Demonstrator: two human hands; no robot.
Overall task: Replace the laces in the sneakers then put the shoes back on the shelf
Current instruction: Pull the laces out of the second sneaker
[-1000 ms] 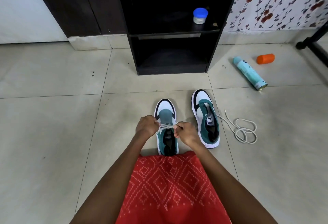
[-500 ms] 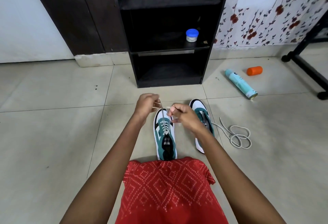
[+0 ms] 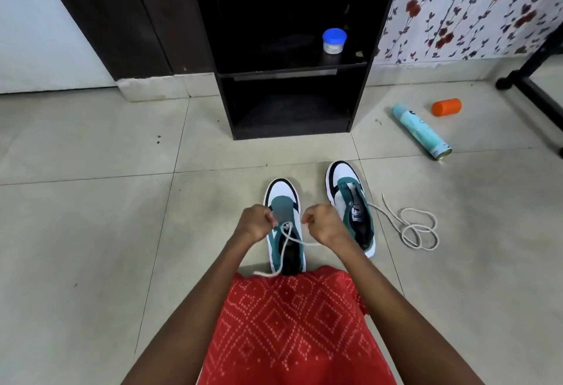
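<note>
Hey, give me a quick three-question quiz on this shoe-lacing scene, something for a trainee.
1. True or false: the loose lace lies on the floor, right of the right sneaker.
2. What stands on the shelf? A blue-lidded jar; B spray can; C orange cap.
3. Fill in: the left hand and right hand hold a lace on the ___ sneaker.
Key: 1 true; 2 A; 3 left sneaker.

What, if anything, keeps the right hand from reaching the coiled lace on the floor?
Probably yes. The right hand pinches the lace of the near sneaker; the other sneaker lies low between it and the coiled lace, so it must let go and pass over.
</note>
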